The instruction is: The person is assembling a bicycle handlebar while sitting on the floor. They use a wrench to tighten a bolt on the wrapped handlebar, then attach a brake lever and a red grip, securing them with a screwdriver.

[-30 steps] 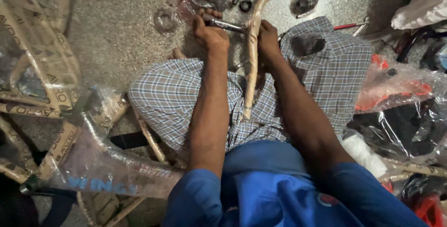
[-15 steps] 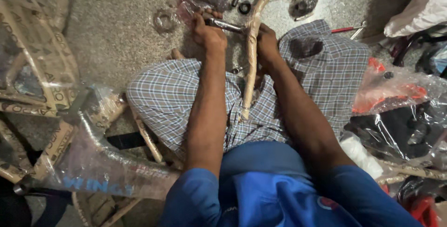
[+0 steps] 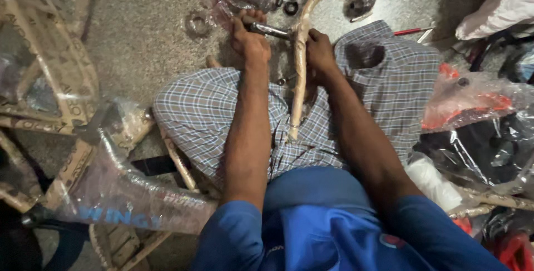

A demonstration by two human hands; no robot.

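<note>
The left hand (image 3: 249, 43) has its fingers curled tight around a dark metal rod (image 3: 270, 29), which juts out from them toward the paper-wrapped tube (image 3: 300, 60). The right hand (image 3: 320, 51) has its fingers closed on that upright tube, just beside the rod's tip, above the checked cloth (image 3: 206, 115) over the lap.

A clear plastic bag (image 3: 473, 96) holding red and black parts lies at three o'clock; a clear wrap with blue lettering (image 3: 119, 204) covers a tube at eight o'clock.
</note>
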